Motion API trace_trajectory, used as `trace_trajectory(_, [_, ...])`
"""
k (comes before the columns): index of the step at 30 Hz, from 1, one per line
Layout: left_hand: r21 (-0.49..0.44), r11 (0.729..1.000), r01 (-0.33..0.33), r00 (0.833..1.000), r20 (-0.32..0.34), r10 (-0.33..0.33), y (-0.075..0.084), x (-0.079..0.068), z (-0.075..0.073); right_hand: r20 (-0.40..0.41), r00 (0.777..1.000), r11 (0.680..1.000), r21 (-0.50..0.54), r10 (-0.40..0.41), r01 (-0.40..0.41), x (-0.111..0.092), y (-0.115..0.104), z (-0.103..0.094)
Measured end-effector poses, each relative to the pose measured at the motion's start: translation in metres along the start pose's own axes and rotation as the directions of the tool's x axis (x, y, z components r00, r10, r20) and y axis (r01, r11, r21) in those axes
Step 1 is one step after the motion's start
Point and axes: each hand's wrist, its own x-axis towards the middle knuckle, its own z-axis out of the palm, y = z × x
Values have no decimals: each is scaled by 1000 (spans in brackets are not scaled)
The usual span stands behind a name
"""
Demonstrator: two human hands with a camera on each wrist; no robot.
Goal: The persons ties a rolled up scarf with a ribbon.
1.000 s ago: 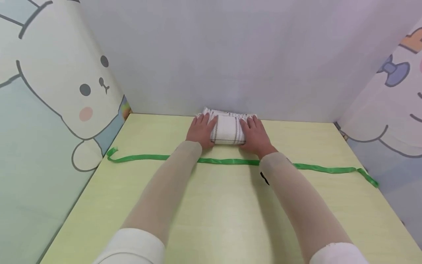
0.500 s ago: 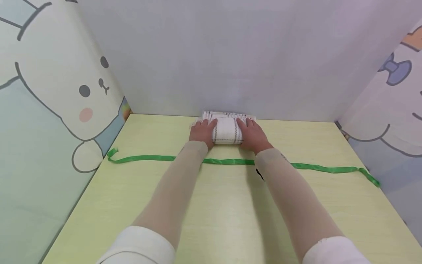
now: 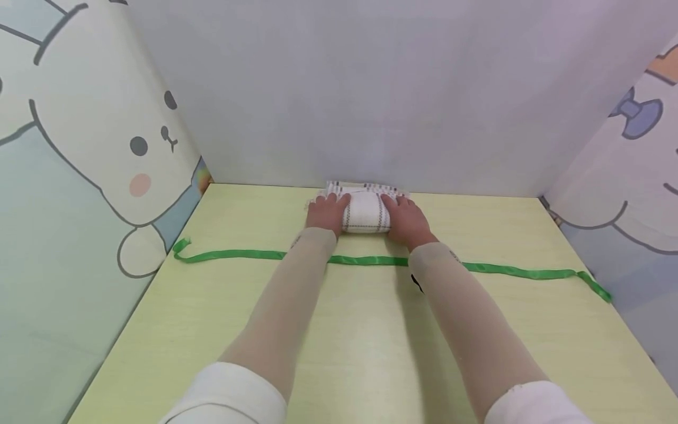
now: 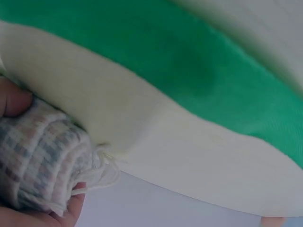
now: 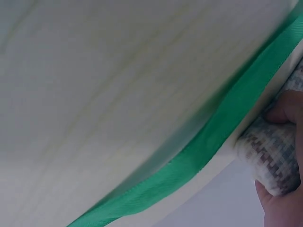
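Observation:
A white fringed cloth [image 3: 365, 212] with dark woven stripes lies rolled up at the back of the table. My left hand [image 3: 325, 214] grips its left end. In the left wrist view, thumb and fingers go round the layered, frayed end of the rolled cloth [image 4: 45, 151]. My right hand [image 3: 408, 221] holds the other end. The right wrist view shows the thumb and a fingertip on either side of the roll [image 5: 272, 146]. A flat part of the cloth shows behind the roll, near the back wall.
A green ribbon [image 3: 371, 260] lies across the pale table [image 3: 365, 341], passing beneath both forearms. Behind the table rises a plain pale wall [image 3: 371, 106]. Cartoon-printed panels [image 3: 79, 147] stand at both sides.
Both hands have moved slightly inward, towards each other. The roll's visible front between them has become narrower, and fringe now shows beside the left hand. The ribbon lies as before.

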Motion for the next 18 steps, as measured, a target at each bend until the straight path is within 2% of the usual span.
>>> trace_trajectory(9, [4, 1000, 0, 1000, 13, 0, 7, -1, -7, -39, 999, 1000, -3, -14, 14, -2, 6, 1])
trace_trajectory(14, [15, 1000, -8, 1000, 15, 8, 7, -3, -9, -12, 1000, 1000, -3, -21, 21, -1, 7, 0])
trace_trajectory(18, [47, 998, -32, 999, -14, 32, 4, -5, -14, -12, 999, 999, -24, -37, 37, 0, 4, -6])
